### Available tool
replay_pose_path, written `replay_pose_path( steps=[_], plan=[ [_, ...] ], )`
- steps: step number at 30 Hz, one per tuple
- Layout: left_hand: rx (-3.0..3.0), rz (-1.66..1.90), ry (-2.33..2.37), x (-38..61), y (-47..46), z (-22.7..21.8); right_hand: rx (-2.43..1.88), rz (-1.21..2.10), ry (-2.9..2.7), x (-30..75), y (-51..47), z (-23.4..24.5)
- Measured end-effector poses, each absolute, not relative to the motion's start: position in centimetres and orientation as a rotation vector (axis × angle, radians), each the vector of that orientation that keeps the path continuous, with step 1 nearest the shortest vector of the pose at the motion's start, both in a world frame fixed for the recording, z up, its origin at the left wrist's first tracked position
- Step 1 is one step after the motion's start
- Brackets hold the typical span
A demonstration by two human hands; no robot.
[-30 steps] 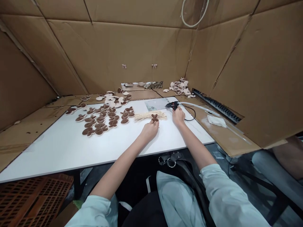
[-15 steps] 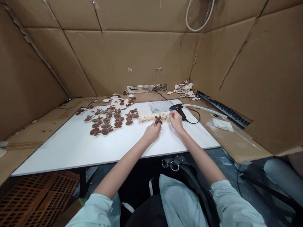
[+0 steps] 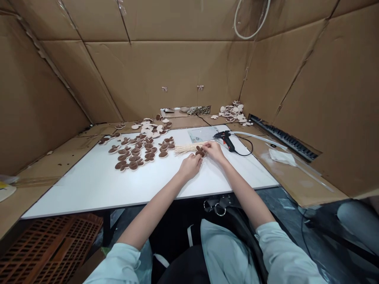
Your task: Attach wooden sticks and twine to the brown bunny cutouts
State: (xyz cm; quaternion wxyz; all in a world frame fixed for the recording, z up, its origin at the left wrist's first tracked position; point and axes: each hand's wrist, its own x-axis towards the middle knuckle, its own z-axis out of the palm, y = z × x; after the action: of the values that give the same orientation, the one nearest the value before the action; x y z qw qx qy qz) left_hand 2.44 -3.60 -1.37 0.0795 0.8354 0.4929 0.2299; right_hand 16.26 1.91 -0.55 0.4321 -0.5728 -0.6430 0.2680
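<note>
My left hand [image 3: 190, 166] and my right hand [image 3: 213, 150] meet on the white table [image 3: 89, 197]. A small brown-and-cream lobed cutout [image 3: 200, 151] lies between them, with my right fingertips on it. Under my left fingers runs a bundle of thin wooden sticks [image 3: 185, 148], its far end partly hidden by my hands. A black glue gun [image 3: 225, 139] with a red trigger lies just beyond my right hand. Several matching brown cutouts [image 3: 133, 154] are laid in rows to the left.
Cardboard walls [image 3: 166, 75] surround the table. Piles of cream cutouts lie behind it at the back left [image 3: 149, 128] and back right [image 3: 232, 112]. A flat sheet in plastic [image 3: 203, 135] lies by the glue gun. A white cloth [image 3: 282, 157] sits on cardboard at right.
My right hand has moved left, away from the glue gun, and now rests on the cutout. My hands are closer together. The whole view has shifted slightly.
</note>
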Motion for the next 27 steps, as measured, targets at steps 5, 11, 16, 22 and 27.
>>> replay_pose_path(
  steps=[5,11,16,22,27],
  plan=[
    [1.866,1.407,1.361,1.9,-2.9,-1.0,-1.295,0.607,-1.565,16.1,1.2,-0.7],
    [0.881,1.428,0.966,0.7,-1.7,-0.2,-1.154,0.426,-1.565,15.6,-0.1,-0.6],
    [0.898,1.195,0.781,1.2,-2.3,-0.5,-1.119,0.460,-1.497,15.2,-0.4,-0.5],
    [0.918,1.196,0.671,2.1,-2.3,-1.4,-1.100,0.512,-1.511,14.7,-1.0,-0.3],
    [0.897,1.243,0.697,2.1,-2.2,-1.5,-1.092,0.504,-1.526,14.7,-1.3,-0.1]
  ],
)
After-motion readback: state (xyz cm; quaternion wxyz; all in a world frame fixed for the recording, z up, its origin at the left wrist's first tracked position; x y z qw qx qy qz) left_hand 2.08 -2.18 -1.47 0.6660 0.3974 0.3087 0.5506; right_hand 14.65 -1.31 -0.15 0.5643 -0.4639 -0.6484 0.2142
